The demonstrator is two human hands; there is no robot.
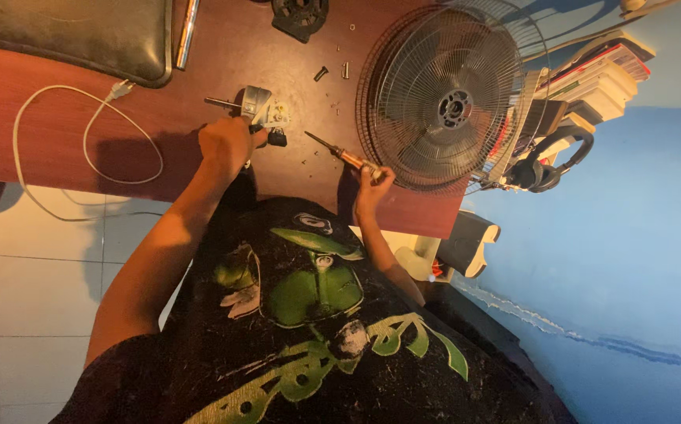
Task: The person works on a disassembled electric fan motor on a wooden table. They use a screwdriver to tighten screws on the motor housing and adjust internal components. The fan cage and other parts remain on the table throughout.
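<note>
Gripping one screwdriver (339,152); one motor (264,110)

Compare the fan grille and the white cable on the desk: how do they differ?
The fan grille is a dark, round wire cage; the white cable is one thin, pale strand. The grille keeps a stiff dome shape, while the cable lies in loose loops and hangs over the desk edge. Both rest on the desk, untouched by either hand.
</note>
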